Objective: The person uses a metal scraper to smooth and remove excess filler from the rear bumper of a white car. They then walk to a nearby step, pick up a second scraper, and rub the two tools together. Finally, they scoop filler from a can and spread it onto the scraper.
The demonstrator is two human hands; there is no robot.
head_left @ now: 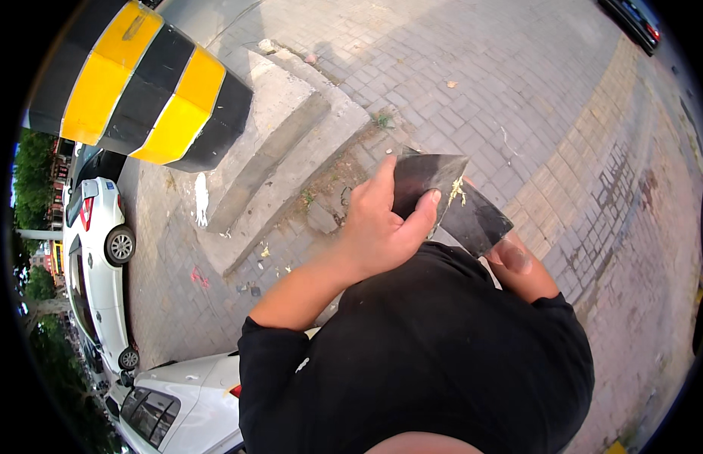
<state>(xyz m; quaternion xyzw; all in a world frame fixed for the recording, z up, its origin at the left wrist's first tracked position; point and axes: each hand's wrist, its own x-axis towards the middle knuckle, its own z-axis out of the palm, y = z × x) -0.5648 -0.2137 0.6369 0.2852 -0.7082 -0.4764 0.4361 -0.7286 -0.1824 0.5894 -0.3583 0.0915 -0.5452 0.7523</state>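
In front of my black shirt, both hands hold dark, flat, wide-bladed pieces that look like scrapers. My left hand [389, 223] is closed on the left scraper [419, 178], thumb on its face and fingers along its far left side. The right scraper [476, 219] meets it at an angle, with pale yellow paste [458, 191] stuck near where they meet. Behind the right scraper, my right hand [515, 259] grips from below. Most of its fingers are hidden, and a smooth, shiny part shows at its palm.
A black-and-yellow striped post [158, 87] stands on a stepped concrete base [283, 136] at the far left. Grey paving bricks [472, 98] cover the ground, with a white smear [201, 200] on them. White cars [102, 257] are parked at left; a dark car [631, 23] is far right.
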